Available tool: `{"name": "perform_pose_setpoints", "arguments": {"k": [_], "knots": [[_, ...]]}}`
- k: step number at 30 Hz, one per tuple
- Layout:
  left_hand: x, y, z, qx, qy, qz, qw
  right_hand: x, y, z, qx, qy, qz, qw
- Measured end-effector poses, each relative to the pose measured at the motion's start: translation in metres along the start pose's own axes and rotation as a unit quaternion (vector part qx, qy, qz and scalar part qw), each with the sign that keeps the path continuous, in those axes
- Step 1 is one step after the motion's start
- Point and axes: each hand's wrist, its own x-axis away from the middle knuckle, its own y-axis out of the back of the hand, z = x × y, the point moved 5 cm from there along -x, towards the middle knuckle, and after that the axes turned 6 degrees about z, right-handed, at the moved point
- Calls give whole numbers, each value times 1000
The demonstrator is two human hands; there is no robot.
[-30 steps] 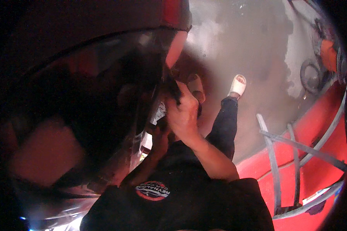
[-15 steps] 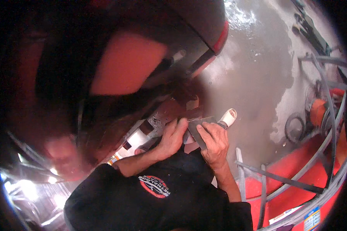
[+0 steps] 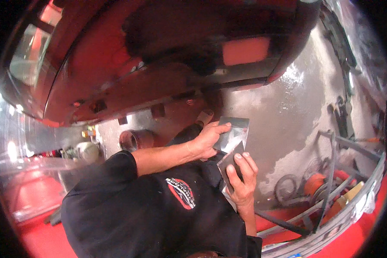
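Hands on sheet metal beneath red bodywork.
Our left hand grips a grey sheet; our right hand clasps a darker plate.

Setting: vehicle body workshop. Evidence: large red painted car body, glossy with curved panels and a window opening, fills the upper view. Bare grey concrete floor, stained and wet-looking in patches. Grey metal tube frame stands at right, with a coiled dark hose on the floor just beside it. More red panels along lower edge.
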Motion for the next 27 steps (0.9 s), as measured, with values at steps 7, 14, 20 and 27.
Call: {"name": "perform_pose_setpoints", "arguments": {"k": [7,14,20,27], "knots": [[58,-64,-9,-69,-160,49,983,21,71,-72,184,-70,92,976],[93,-68,-5,-485,-375,-102,783,-30,61,25,114,10,136,984],[111,-70,-28,-150,-370,-62,915,-21,78,40,107,18,184,977],[97,-27,9,91,-111,19,989,-7,33,77,49,54,95,993]]}}
